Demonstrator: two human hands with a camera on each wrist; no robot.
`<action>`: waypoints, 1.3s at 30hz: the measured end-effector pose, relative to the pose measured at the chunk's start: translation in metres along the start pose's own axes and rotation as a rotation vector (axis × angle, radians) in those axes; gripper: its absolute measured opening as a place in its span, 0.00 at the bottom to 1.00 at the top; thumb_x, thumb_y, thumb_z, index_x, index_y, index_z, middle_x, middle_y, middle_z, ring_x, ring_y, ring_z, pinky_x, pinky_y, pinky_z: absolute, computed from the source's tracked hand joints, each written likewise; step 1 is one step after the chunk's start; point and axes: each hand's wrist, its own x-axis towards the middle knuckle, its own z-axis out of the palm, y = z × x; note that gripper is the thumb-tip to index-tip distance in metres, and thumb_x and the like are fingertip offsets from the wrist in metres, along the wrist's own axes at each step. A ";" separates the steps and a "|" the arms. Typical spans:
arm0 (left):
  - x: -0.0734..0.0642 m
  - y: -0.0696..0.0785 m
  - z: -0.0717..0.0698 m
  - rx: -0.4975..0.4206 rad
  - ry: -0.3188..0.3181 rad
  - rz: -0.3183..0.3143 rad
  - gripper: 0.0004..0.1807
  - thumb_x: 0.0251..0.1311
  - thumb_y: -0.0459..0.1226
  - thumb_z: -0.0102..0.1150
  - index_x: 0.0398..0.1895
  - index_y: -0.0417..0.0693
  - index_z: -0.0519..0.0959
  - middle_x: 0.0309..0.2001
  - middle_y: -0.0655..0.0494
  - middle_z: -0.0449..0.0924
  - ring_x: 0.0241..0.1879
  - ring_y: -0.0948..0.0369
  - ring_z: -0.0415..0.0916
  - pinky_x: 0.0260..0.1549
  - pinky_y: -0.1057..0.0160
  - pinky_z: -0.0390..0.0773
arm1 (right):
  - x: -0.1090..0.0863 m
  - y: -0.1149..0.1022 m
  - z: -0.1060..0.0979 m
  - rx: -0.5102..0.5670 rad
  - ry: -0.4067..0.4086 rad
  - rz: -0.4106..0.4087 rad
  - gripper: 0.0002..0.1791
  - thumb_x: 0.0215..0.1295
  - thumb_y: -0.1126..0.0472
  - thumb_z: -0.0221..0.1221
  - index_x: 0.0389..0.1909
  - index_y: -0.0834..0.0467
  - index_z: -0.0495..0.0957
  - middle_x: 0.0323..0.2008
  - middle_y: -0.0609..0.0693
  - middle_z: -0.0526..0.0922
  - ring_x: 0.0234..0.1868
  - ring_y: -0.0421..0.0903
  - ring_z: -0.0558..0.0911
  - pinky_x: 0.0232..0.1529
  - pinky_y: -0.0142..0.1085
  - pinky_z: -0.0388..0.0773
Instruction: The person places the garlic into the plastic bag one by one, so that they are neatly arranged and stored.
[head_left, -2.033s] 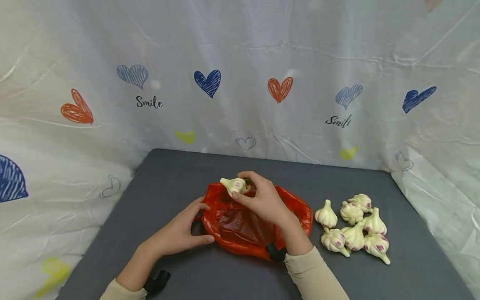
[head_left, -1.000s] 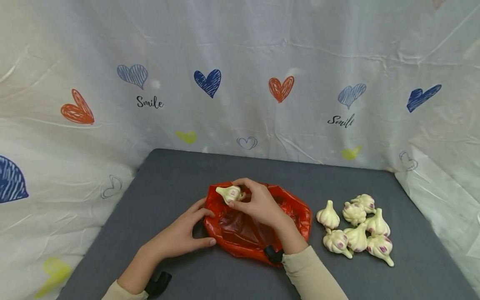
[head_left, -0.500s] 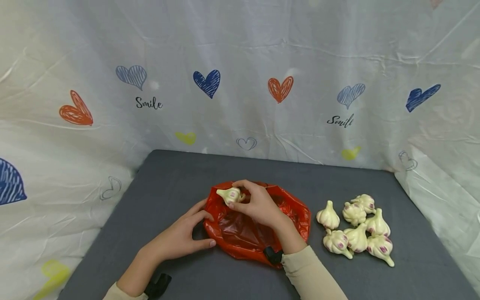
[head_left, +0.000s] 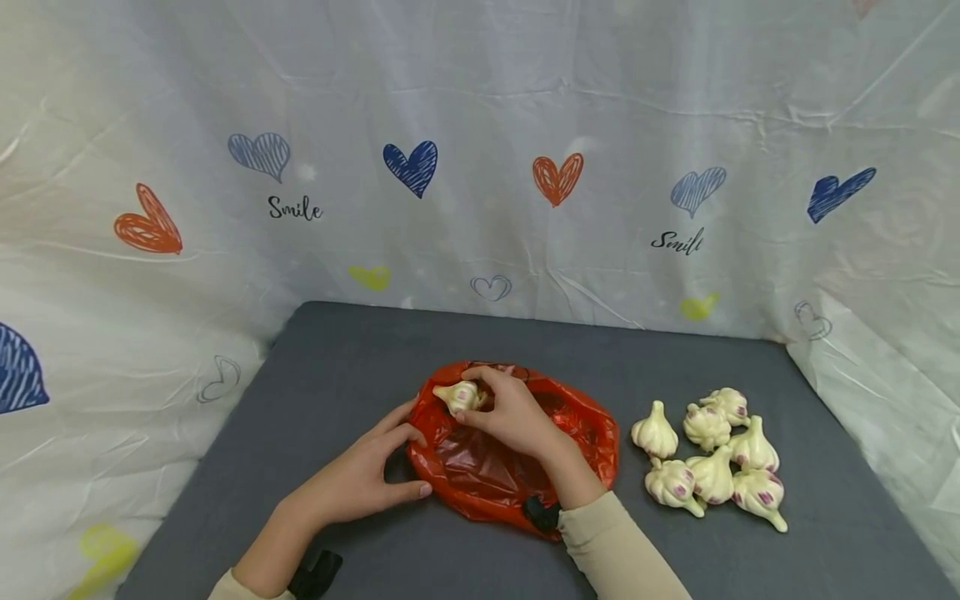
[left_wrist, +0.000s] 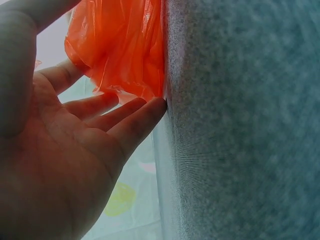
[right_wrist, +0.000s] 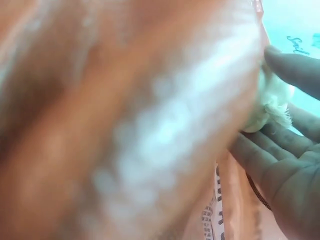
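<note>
In the head view a red plastic bag [head_left: 480, 508] lies with its mouth spread wide on the dark table. Inside its far left part, my right hand [head_left: 510, 417] grips a garlic bulb [head_left: 461, 397] between thumb and fingers, its stem pointing left. The right wrist view shows the bulb's root tuft [right_wrist: 277, 112] near my fingers, with blurred bag film covering much of that view. At the bag's left side, my left hand [head_left: 360, 475] rests with spread, lightly bent fingers. In the left wrist view its fingertips [left_wrist: 157, 104] touch the bag's outside.
Several garlic bulbs [head_left: 711, 477] lie in a loose group to the right of the bag. The dark grey table [head_left: 375, 350] ends at a white curtain [head_left: 480, 208] printed with hearts, which hangs behind and along both sides.
My right hand has lowered the garlic bulb from above the bag's far left rim to inside its mouth. My left hand has stayed nearly in place at the bag's side.
</note>
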 end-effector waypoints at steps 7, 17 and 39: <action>0.001 -0.001 0.001 0.003 -0.002 -0.009 0.21 0.66 0.64 0.72 0.54 0.73 0.78 0.88 0.54 0.48 0.85 0.44 0.51 0.72 0.30 0.66 | 0.000 0.003 0.004 -0.019 -0.011 0.010 0.33 0.70 0.53 0.76 0.73 0.53 0.77 0.62 0.46 0.83 0.51 0.41 0.84 0.54 0.42 0.83; -0.001 0.001 0.003 0.002 0.008 -0.024 0.20 0.65 0.63 0.74 0.53 0.75 0.78 0.88 0.56 0.50 0.85 0.47 0.52 0.72 0.32 0.66 | 0.000 0.005 0.006 -0.051 -0.006 0.012 0.35 0.69 0.54 0.77 0.74 0.53 0.76 0.64 0.47 0.83 0.53 0.42 0.83 0.57 0.43 0.82; 0.000 0.001 0.000 -0.006 -0.002 -0.041 0.23 0.66 0.64 0.73 0.55 0.70 0.77 0.88 0.54 0.49 0.85 0.44 0.52 0.72 0.31 0.65 | -0.003 -0.009 -0.009 -0.098 0.024 -0.012 0.35 0.70 0.51 0.76 0.73 0.55 0.77 0.67 0.49 0.83 0.59 0.46 0.83 0.61 0.48 0.82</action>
